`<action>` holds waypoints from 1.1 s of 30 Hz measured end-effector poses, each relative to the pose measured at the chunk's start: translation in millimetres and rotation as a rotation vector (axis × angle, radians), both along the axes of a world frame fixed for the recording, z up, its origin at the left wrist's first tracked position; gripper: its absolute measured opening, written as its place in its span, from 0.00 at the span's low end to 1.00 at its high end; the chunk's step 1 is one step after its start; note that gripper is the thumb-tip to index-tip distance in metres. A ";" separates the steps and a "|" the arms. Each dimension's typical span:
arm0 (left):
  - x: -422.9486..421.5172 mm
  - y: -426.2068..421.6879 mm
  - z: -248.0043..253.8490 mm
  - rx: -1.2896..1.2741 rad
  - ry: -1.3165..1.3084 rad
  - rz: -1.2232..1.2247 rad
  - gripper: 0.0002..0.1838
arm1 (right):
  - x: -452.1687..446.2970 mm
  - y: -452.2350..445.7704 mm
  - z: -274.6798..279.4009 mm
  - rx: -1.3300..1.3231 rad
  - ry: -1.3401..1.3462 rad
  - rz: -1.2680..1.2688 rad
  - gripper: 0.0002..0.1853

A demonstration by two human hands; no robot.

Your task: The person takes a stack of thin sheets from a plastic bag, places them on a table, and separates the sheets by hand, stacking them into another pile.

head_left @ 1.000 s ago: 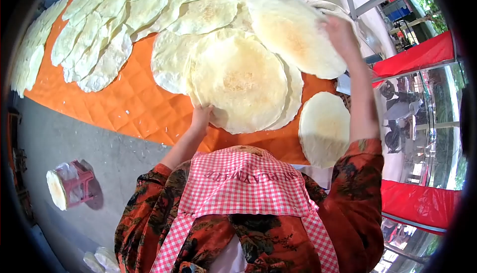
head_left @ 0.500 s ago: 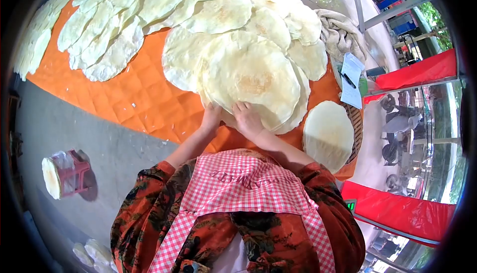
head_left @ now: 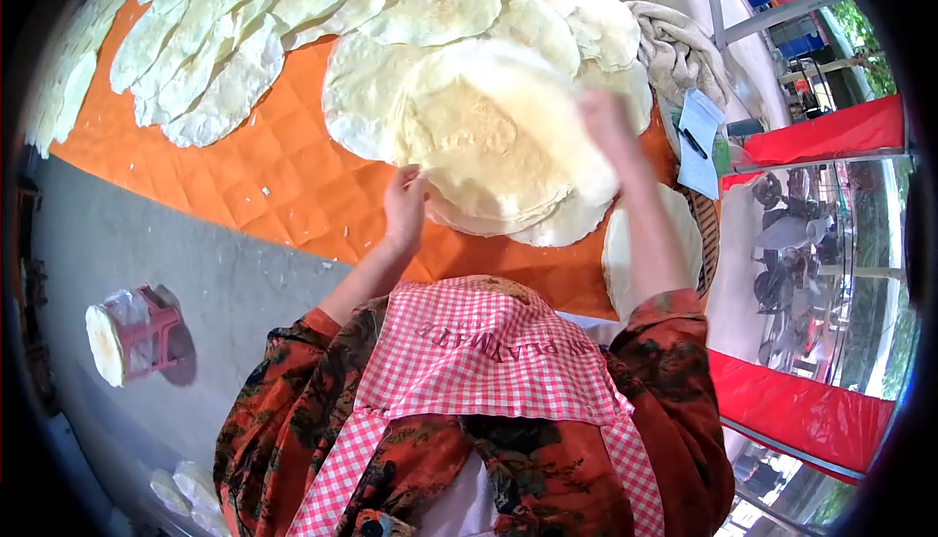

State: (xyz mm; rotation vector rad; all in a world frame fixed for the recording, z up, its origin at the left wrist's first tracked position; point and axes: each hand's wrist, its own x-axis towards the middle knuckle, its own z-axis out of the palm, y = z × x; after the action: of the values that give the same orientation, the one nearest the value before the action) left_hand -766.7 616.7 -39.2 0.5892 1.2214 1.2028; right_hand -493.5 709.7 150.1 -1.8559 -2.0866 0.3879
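Note:
A stack of thin round flatbreads lies in front of me on the orange cloth. My left hand is at the stack's near-left edge, its fingers pinched on the rim. On the right, my right hand is closed on the edge of a lifted flatbread. That flatbread is folded up and blurred by motion, baring the browned face of one beneath. Wider flatbreads spread out around the stack, partly under it.
Overlapping flatbreads cover the cloth's far side. Another flatbread rests on a wicker basket at right. Beyond are a paper with a pen and a crumpled towel. A pink stool stands on the floor at left.
My right hand has moved from the stack's near edge to the right and away from me, raising a flatbread. My left hand has shifted slightly, staying at the near-left rim.

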 end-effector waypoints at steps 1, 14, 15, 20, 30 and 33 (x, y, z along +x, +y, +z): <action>-6.3 3.3 -11.3 -0.065 0.005 0.000 0.19 | -6.4 -3.4 40.9 0.171 -0.054 0.041 0.10; 8.5 -14.9 21.1 -0.277 -0.236 -0.188 0.20 | -64.2 -94.6 -162.3 0.408 0.024 0.310 0.08; 8.9 -17.1 23.7 -0.277 -0.252 -0.207 0.19 | -56.6 -91.3 -166.0 0.315 0.057 0.291 0.07; 16.6 -14.0 27.7 -0.295 -0.292 -0.149 0.16 | -40.1 -61.2 -88.6 0.044 -0.045 0.116 0.12; 18.0 -18.9 15.8 -0.356 -0.627 -0.231 0.11 | -36.8 -93.8 -176.4 0.301 0.032 0.347 0.21; 25.8 -17.2 22.6 -0.324 -0.588 -0.307 0.12 | -22.9 -79.8 -178.9 0.082 0.267 0.295 0.19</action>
State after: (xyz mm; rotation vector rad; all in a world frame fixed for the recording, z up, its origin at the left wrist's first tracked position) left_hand -740.9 599.6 -16.6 0.1489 0.7633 0.8105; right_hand -516.5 629.9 -28.9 -1.3679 -2.1527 0.5765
